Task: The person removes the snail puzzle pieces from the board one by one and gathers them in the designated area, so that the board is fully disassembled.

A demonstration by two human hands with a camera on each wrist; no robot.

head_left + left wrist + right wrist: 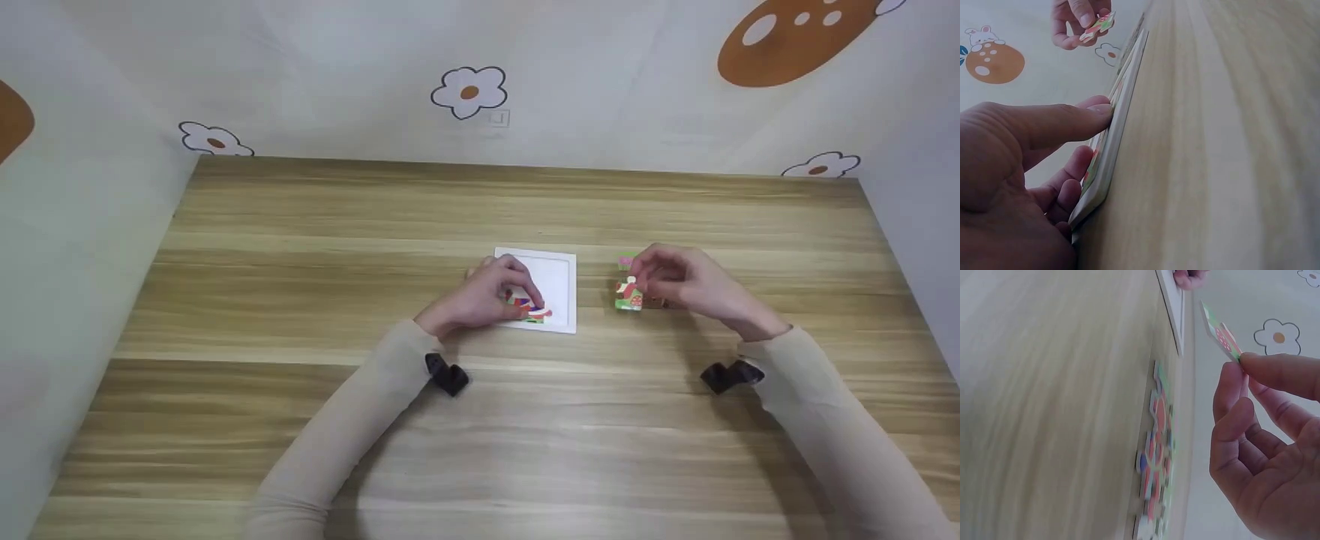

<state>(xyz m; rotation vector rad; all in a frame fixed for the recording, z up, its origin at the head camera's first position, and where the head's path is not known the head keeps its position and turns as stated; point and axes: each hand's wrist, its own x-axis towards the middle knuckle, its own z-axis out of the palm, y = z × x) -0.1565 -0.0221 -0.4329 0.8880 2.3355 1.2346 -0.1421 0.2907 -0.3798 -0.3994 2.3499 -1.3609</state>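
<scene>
A white square puzzle tray (565,292) lies flat on the table. Over its left and lower part is my left hand (484,296), thumb and index fingertips pinching a colourful puzzle piece (538,313) low inside the frame. My palm and fingers partly cover the pieces in the tray. To the right, my right hand (694,289) is raised above the table and pinches a green and red puzzle piece (1220,333) with white dots between thumb and fingers. Several loose puzzle pieces (1157,458) lie beneath the right hand, largely hidden by it in the head view.
The wooden table (300,247) reaches back to a pale wall (337,82) with flower prints. Between the tray and the loose pieces is a narrow strip of tabletop. Black wrist mounts (448,375) stick out from both sleeves.
</scene>
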